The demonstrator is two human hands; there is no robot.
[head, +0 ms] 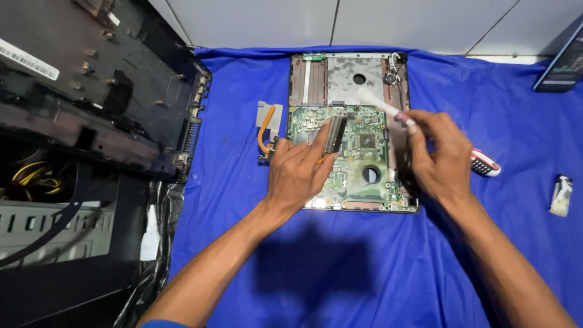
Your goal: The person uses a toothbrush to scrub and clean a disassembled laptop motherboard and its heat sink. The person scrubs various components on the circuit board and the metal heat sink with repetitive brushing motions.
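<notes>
Green circuit board (346, 164) lay in one opened laptop base (355, 79) on the blue cloth (364, 261), its long axis running near to far. One left hand (297, 173) pinched a dark memory stick (335, 133), tilted up, pointing far. One right hand (440, 155) pinched a blurred white brush (379, 103), angled far-left. One copper heat pipe (265, 130) lay just left.

Blue cloth (243, 243); green circuit board (355, 176); orange heat pipe (263, 130).
</notes>
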